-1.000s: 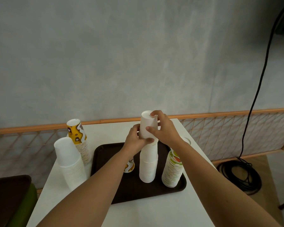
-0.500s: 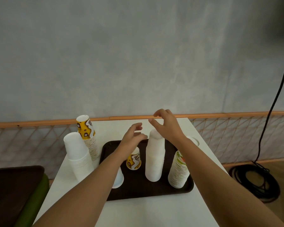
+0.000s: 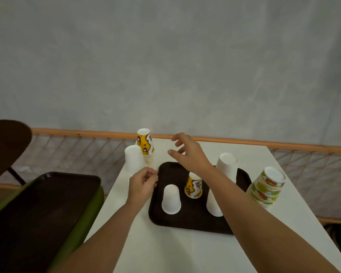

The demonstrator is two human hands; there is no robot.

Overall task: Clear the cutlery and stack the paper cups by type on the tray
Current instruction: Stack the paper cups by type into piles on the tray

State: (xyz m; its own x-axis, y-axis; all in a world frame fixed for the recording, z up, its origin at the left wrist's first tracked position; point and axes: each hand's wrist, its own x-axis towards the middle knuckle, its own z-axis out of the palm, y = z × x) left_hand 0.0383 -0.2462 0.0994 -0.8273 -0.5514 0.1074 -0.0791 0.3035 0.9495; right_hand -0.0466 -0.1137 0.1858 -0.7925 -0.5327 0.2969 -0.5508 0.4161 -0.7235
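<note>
Your empty right hand (image 3: 187, 152), fingers spread, hovers above the brown tray (image 3: 185, 223) toward the yellow patterned cup stack (image 3: 146, 149) standing off-tray on the surface (image 3: 165, 253), probably to bring it to the matching single cup (image 3: 193, 187) on the tray; your left hand (image 3: 143, 183) is loosely curled, empty

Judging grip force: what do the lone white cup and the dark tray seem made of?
The lone white cup: likely thin paper, matte, upside down with a thin lip at the bottom. The dark tray: probably moulded plastic, dull dark brown, with a raised rounded lip; the picture cannot settle it.
</note>
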